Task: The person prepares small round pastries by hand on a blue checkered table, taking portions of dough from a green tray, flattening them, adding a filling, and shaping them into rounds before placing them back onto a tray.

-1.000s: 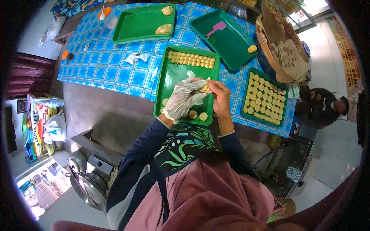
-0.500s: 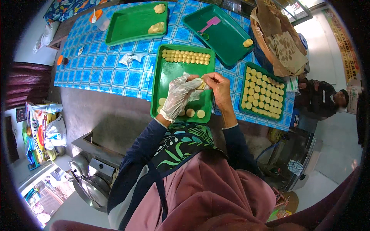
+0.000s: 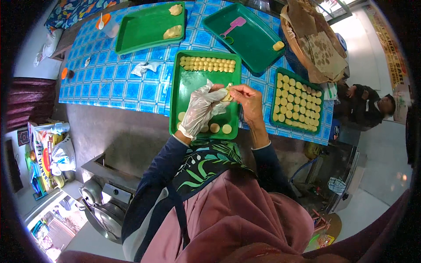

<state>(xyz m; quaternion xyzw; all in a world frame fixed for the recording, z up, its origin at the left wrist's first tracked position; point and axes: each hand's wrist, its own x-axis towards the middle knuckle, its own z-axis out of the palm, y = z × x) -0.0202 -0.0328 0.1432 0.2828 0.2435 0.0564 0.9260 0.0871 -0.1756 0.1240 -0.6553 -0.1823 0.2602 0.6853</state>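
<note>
My left hand (image 3: 200,109), in a loose clear plastic glove, and my bare right hand (image 3: 247,97) meet over a green tray (image 3: 187,83) and together pinch a small pale dough piece (image 3: 226,94). The tray's far end carries two rows of small pale dough balls (image 3: 208,64). A few flat round dough pieces (image 3: 220,128) lie at its near end, partly hidden by my gloved hand.
A second green tray (image 3: 276,105) packed with round pieces sits to the right. Two more green trays (image 3: 140,30) (image 3: 250,41) at the back hold dough lumps and a pink spatula (image 3: 233,25). A person (image 3: 366,105) sits at right. A basket with brown paper (image 3: 318,48) stands behind.
Both hands stay together over the tray, working the dough piece. The view has shifted slightly, so the table sits a little higher and further left.
</note>
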